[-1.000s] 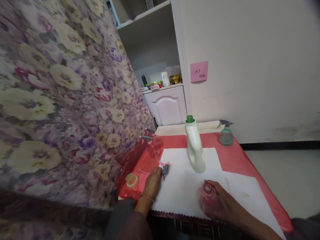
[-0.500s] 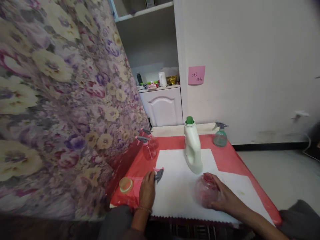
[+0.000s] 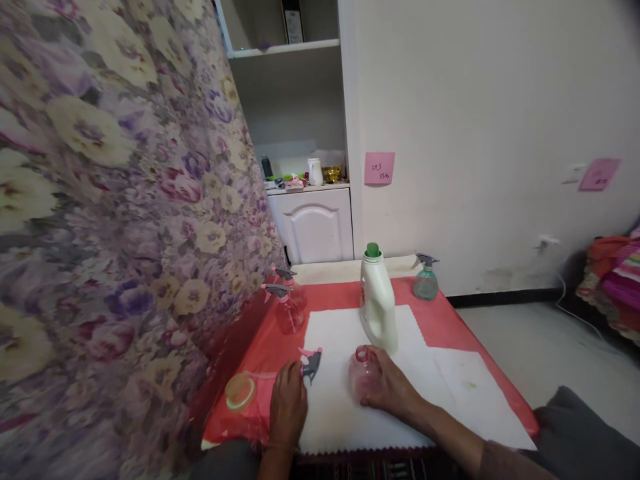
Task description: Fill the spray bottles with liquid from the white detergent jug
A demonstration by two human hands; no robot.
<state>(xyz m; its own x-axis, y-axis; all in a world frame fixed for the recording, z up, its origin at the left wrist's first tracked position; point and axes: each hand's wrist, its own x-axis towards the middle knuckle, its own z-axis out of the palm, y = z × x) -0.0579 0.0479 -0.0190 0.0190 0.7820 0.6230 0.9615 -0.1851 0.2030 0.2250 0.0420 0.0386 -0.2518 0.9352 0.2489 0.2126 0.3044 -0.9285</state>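
Fingers of the right hand (image 3: 387, 388) curl around an open pink bottle (image 3: 367, 379) at lower centre of the frame. Left of it, the left hand (image 3: 289, 405) closes on a grey-and-pink spray head (image 3: 311, 364); its exact grip is hidden.

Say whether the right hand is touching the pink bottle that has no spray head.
Touching. The head view shows the right hand gripping the pink bottle around its side.
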